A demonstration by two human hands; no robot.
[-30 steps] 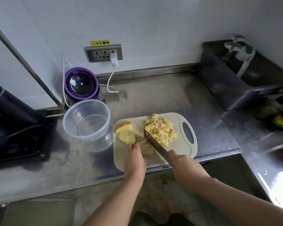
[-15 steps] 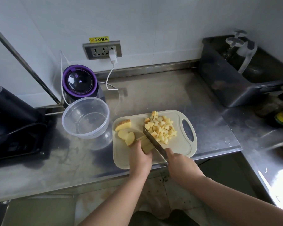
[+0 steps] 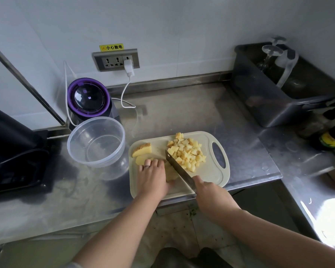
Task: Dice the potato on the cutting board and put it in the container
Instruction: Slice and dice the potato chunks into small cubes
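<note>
Now, left hand (image 3: 152,177), having slid forward, is pressing curled fingers (image 3: 155,163) onto potato slab (image 3: 171,173); right hand (image 3: 211,198) is still gripping knife (image 3: 179,169).

Container (image 3: 97,163) hems cutting board's (image 3: 211,176) left, perhaps touching.

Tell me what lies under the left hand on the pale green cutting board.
Pale yellow potato pieces show beside the left hand, next to the steel knife, and past its fingers. How much potato the palm covers cannot be seen.
</note>
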